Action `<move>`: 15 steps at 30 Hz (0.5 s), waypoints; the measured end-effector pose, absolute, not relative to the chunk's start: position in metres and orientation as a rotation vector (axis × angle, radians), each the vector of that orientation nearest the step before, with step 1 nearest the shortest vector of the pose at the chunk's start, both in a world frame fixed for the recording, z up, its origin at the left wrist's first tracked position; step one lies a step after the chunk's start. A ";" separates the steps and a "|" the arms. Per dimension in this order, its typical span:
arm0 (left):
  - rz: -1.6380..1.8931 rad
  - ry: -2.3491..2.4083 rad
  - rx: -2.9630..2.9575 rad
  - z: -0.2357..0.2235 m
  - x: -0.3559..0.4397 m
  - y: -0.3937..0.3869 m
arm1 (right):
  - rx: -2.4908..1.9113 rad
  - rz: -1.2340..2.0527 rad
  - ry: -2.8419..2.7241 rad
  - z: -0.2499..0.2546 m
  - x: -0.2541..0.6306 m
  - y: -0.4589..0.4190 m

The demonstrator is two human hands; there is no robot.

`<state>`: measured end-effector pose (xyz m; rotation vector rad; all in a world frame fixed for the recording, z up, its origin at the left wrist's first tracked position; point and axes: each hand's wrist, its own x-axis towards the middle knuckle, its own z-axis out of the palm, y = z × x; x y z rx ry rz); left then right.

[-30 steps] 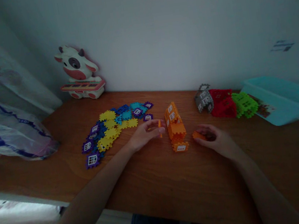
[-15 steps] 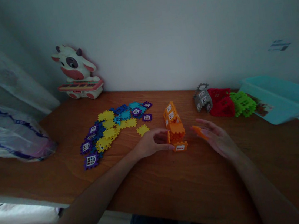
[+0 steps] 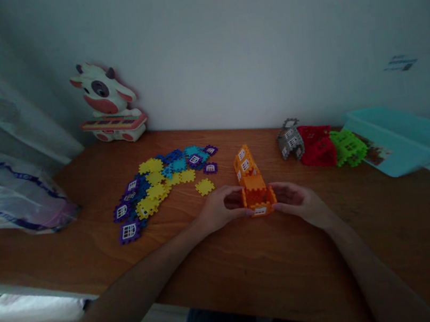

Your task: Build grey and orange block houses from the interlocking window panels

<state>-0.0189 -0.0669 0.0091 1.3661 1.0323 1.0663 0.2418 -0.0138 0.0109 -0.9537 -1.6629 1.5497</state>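
Observation:
An orange toy house (image 3: 253, 181) of notched building tiles stands on the table in front of me, with white window frames on several tiles. Its near end forms a box without a top. My left hand (image 3: 224, 206) closes its thumb and fingers on an orange tile at the box's left side. On the right side, my right hand (image 3: 300, 202) grips another orange tile (image 3: 271, 195) the same way, upright against the box. Both tiles touch the house; whether their notches are fully interlocked I cannot tell. A loose yellow tile (image 3: 205, 186) lies beyond my left hand.
Yellow, blue and purple tiles (image 3: 157, 192) lie spread at the left. Grey (image 3: 291, 141), red (image 3: 317, 147) and green (image 3: 348, 148) tile pieces sit back right by a turquoise bin (image 3: 401, 165). A cow keyboard toy (image 3: 114, 123) and a plastic bag (image 3: 13, 191) are at left.
My left hand has brought its orange tile right to the house's left side. My right hand has moved left, standing its tile against the right side. The loose yellow tile has come into view.

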 end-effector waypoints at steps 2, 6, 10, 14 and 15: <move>1.061 1.044 1.389 0.007 -0.019 -0.066 | -0.940 1.587 -1.660 0.010 0.239 -0.015; 1.073 1.072 1.478 0.006 -0.021 -0.065 | -0.952 1.580 -1.636 0.009 0.235 -0.016; 1.089 1.089 1.712 0.010 -0.020 -0.065 | -0.973 1.532 -1.632 0.008 0.229 -0.019; 1.089 1.057 1.797 0.014 -0.017 -0.068 | -0.980 1.432 -1.641 0.006 0.219 -0.024; 1.085 1.060 1.804 0.015 -0.017 -0.068 | -0.983 1.389 -1.650 0.006 0.216 -0.025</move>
